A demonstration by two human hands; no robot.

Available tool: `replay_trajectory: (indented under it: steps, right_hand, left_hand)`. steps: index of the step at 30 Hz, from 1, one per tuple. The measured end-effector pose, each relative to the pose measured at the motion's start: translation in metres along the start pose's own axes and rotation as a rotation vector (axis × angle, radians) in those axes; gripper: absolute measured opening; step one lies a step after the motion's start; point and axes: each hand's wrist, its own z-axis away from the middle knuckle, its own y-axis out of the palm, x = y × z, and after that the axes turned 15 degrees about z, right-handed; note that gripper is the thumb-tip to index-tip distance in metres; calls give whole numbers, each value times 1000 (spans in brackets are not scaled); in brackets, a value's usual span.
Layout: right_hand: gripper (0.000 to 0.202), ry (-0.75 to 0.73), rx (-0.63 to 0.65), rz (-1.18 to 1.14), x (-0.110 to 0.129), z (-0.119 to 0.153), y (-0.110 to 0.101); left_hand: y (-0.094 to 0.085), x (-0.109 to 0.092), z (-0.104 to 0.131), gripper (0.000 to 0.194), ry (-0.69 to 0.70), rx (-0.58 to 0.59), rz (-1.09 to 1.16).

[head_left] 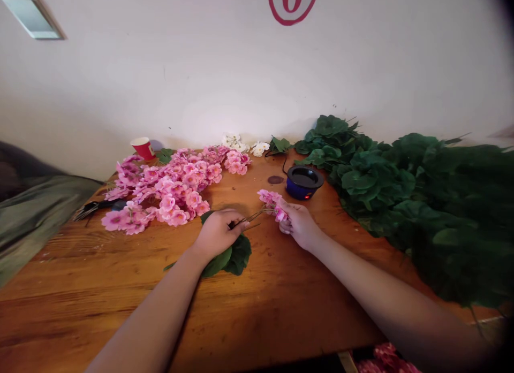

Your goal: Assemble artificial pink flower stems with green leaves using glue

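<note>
My left hand (pixel 219 233) is closed around thin brown stems, with green leaves (pixel 236 255) spreading out beneath it just above the table. To its right, my right hand (pixel 296 223) is closed on a small pink flower cluster (pixel 271 199), whose petals show at the fingertips. The stems from both hands meet between them. Behind my right hand stands a dark blue pot (pixel 304 183) with a black rim and a lit red light. A heap of pink flowers (pixel 176 185) lies left of my hands.
Green leaves (pixel 373 180) are piled along the right side of the wooden table (pixel 100 292). White flowers (pixel 260 148) and a red paper cup (pixel 143 148) are near the wall. More pink flowers (pixel 387 359) show below the front edge. Grey-green fabric (pixel 36 207) is at the left.
</note>
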Motion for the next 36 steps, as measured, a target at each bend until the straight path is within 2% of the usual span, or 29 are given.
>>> replay_trajectory:
  steps: [8, 15, 20, 22, 30, 36]
  right_hand:
    - [52, 1, 24, 48, -5, -3, -2]
    - [49, 38, 57, 108, 2, -1, -4]
    - [48, -113, -81, 520, 7, 3, -8]
    - [45, -143, -83, 602, 8, 4, -10]
    - [42, -31, 136, 359, 16, 9, -2]
    - [21, -24, 168, 240, 16, 14, 5]
  left_hand:
    - [0, 0, 0, 26, 11, -6, -19]
    - [-1, -1, 0, 23, 41, 18, -4]
    - [-3, -3, 0, 23, 61, 31, -27]
    - [-4, -5, 0, 24, 83, 48, -58]
    - [-9, -11, 2, 22, 127, 101, -234]
    - [-2, -23, 2, 28, 98, 157, -311]
